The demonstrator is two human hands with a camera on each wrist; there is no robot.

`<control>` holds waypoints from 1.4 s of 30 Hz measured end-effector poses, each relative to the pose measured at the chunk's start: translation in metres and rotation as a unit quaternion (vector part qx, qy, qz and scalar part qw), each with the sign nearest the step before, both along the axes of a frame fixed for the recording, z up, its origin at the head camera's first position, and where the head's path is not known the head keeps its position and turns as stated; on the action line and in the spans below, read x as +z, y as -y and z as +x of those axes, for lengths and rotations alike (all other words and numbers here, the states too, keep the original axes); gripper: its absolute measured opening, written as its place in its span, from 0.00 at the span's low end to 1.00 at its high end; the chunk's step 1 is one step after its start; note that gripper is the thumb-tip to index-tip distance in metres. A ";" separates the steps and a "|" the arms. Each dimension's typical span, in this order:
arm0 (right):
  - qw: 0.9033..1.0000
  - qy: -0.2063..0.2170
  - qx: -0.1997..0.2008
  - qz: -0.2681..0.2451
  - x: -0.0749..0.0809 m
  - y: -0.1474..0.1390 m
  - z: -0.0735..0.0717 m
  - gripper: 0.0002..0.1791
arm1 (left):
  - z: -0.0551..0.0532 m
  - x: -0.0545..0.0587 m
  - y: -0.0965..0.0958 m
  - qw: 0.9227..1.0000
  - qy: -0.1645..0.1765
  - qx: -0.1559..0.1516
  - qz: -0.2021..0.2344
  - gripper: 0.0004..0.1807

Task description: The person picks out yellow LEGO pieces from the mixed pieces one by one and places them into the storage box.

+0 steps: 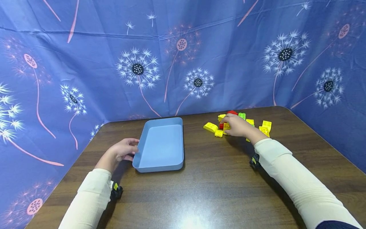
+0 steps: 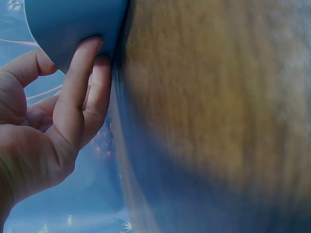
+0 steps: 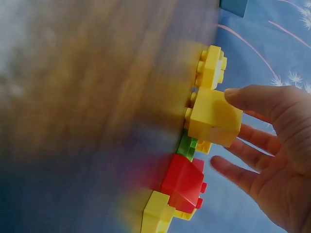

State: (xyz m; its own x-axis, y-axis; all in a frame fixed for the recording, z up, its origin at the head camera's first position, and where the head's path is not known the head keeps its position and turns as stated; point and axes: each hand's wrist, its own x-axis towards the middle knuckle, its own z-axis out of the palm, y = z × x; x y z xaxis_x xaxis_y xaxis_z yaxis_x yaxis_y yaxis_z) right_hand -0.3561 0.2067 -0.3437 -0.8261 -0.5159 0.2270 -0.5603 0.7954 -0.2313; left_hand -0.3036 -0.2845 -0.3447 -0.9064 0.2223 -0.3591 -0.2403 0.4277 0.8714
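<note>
A shallow blue tray [image 1: 163, 143] lies on the table, left of the middle. My left hand [image 1: 125, 149] is at its near left side. In the left wrist view the fingers [image 2: 75, 102] press the tray's outer wall [image 2: 73, 29], with one digit at the rim. My right hand [image 1: 237, 125] reaches into a pile of toy building blocks at the back right. Thumb and fingers hold a yellow block [image 3: 216, 116], seen large in the right wrist view. Below it there are a green block [image 3: 187, 144] and a red block [image 3: 182, 182]. The hand hides part of the pile.
Loose yellow blocks lie at the pile's left edge [image 1: 210, 127], and others at its right [image 1: 266, 125]. The brown wooden table [image 1: 200, 190] meets a blue dandelion-print cloth [image 1: 171, 79] behind it.
</note>
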 end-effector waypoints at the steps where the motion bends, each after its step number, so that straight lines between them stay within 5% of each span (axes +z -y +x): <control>1: 1.000 0.007 -0.003 0.005 -0.001 0.000 -0.002 0.20 | 0.000 0.000 0.000 1.000 -0.001 0.000 -0.001 0.35; 19: 0.999 0.034 -0.005 0.025 0.001 -0.003 -0.009 0.14 | -0.002 0.000 -0.003 1.000 -0.010 -0.004 0.005 0.34; 42: 0.997 -0.034 0.059 0.018 0.038 0.026 0.008 0.12 | 0.001 -0.001 -0.001 1.000 -0.009 -0.001 0.004 0.36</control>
